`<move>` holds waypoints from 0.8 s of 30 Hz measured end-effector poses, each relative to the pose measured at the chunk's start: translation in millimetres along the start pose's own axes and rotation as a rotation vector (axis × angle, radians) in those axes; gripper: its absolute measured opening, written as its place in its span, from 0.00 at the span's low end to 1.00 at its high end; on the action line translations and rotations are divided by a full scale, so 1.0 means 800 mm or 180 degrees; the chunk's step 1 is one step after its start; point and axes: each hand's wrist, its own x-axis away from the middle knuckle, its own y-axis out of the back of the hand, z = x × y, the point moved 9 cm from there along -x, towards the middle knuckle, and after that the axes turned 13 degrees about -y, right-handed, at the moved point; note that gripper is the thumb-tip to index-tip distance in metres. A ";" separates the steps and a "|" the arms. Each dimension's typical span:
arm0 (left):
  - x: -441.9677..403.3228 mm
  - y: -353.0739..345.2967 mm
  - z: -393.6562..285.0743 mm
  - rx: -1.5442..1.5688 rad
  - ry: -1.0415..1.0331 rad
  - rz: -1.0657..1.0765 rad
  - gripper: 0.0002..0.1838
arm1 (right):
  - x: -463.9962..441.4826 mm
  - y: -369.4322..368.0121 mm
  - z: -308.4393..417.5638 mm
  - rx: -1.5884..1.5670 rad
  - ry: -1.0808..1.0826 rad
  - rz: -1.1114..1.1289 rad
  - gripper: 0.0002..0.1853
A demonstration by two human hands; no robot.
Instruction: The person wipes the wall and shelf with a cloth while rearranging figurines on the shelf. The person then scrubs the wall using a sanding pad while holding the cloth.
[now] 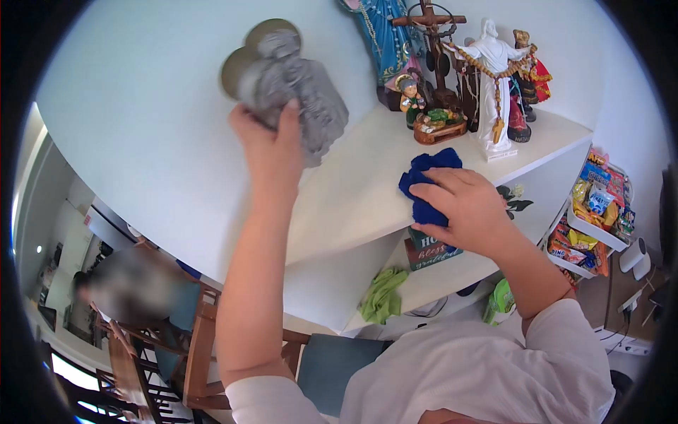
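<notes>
My left hand [272,145] grips a grey figurine [304,106] with two round gold discs at its top, held up in front of the white wall, left of the shelf. The figurine is slightly blurred. Under my right hand [466,208] is a bunched dark blue cloth [427,180], at the front edge of the white top shelf [353,191]. Behind the cloth stand a white robed statue [492,92] draped with brown beads, a wooden crucifix [434,49], a small nativity figurine [438,126] and a blue-robed statue [385,39].
On the lower shelf are a green cloth [383,295] and a sign with lettering [431,253]. Snack packets fill white bins [597,230] at the right. Wooden chairs [201,346] and a blurred person [127,286] are at the lower left.
</notes>
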 end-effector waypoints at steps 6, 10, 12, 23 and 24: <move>-0.012 -0.102 0.068 -0.0246 0.0374 0.0055 0.31 | 0.001 -0.002 -0.006 -0.0128 0.0024 0.0025 0.27; -0.008 -0.137 0.100 -0.0457 0.0393 -0.0129 0.31 | 0.002 -0.002 -0.008 -0.0206 0.0093 -0.0014 0.28; -0.009 -0.149 0.110 -0.0674 0.0269 -0.0185 0.32 | 0.002 -0.001 -0.010 -0.0294 0.0102 0.0012 0.28; -0.010 -0.181 0.122 -0.1212 0.0162 -0.0082 0.32 | 0.002 -0.002 -0.015 -0.0517 0.0258 0.0070 0.33; -0.012 -0.181 0.116 -0.1257 0.0060 -0.0049 0.33 | 0.002 -0.003 -0.015 -0.0535 0.0273 0.0072 0.33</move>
